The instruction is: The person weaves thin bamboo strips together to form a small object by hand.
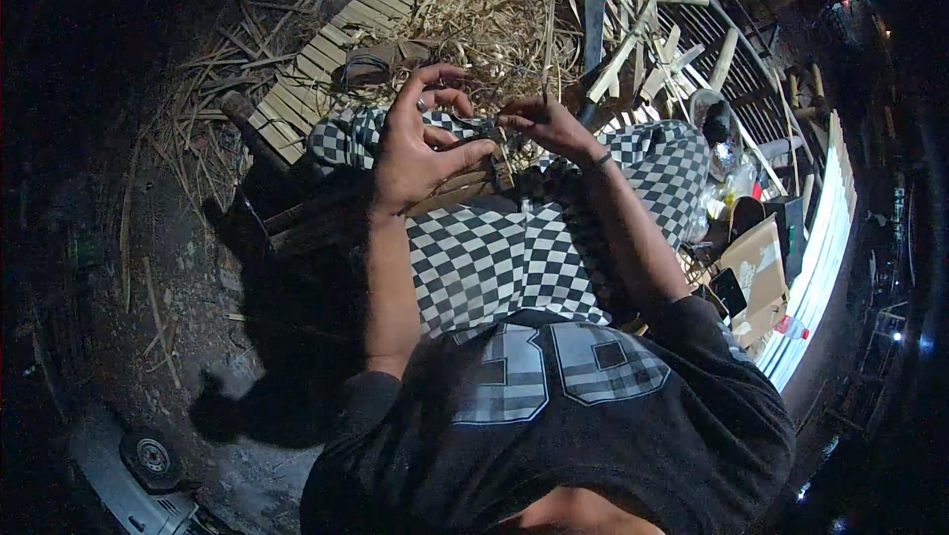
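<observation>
Hovering above the checkered trousers (470, 258), the left hand (415, 154) is held wide, the right hand (557, 130) narrowed, its contents can't be told, and the small pale strip (505, 173), long axis roughly 12-to-6, is set at 4 o'clock from the nearer left thumb (470, 156), 6 from the right fingertips (510, 121).

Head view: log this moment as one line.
left hand: open, curved; right hand: close by, hold unclear; shavings: beyond both

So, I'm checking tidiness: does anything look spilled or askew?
Loose bamboo shavings are heaped in a tangle beyond the left hand, and split bamboo strips lie crisscrossed beyond the right hand; both look strewn rather than stacked.
</observation>
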### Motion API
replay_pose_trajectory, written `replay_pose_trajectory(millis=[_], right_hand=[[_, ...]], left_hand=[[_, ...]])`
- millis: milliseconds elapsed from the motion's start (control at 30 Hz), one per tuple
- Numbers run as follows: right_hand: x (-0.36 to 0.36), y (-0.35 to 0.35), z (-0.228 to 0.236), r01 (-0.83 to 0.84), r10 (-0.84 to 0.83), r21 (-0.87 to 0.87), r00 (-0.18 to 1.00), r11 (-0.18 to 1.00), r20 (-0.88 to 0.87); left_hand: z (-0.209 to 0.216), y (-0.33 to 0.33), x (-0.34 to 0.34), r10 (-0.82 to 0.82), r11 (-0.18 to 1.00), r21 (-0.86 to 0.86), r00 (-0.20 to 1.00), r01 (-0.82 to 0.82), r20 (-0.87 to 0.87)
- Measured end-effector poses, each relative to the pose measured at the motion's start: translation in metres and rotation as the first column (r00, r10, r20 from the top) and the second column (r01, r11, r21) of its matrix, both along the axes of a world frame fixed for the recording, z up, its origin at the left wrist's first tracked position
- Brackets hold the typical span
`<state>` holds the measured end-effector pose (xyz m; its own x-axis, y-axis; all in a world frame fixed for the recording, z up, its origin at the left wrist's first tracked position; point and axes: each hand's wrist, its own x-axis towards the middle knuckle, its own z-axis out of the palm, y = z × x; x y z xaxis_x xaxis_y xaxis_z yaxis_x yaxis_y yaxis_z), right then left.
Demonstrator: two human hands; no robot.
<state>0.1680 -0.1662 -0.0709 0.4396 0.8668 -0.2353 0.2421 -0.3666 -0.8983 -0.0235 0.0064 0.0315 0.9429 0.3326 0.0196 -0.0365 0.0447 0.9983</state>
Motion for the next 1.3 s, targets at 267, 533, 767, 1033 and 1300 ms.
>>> replay_pose_trajectory(millis=[267, 533, 767, 1033, 1300], right_hand=[[0.02, -0.007, -0.039, 0.194, -0.176, -0.026, 0.932, 0.981, 0.317], [-0.011, 0.0, 0.024, 0.132, -0.125, 0.043, 0.712, 0.99, 0.691], [-0.026, -0.006, 0.064, -0.224, 0.275, 0.248, 0.941, 0.943, -0.196], [-0.032, -0.007, 0.069, -0.198, 0.246, 0.179, 0.919, 0.964, -0.308], [-0.037, 0.005, 0.033, -0.256, 0.292, 0.194, 0.938, 0.947, -0.185]], left_hand=[[-0.006, 0.002, 0.002, -0.014, 1.0, -0.024, 0.998, 0.016, 0.058], [-0.002, 0.001, 0.001, -0.009, 1.0, 0.014, 1.0, 0.008, 0.011], [-0.005, 0.001, 0.004, -0.008, 1.0, 0.016, 0.999, 0.008, 0.04], [-0.011, 0.001, 0.007, 0.003, 1.0, 0.027, 0.997, -0.005, 0.074], [-0.006, -0.002, 0.007, -0.009, 0.999, -0.044, 0.998, 0.011, 0.054]])
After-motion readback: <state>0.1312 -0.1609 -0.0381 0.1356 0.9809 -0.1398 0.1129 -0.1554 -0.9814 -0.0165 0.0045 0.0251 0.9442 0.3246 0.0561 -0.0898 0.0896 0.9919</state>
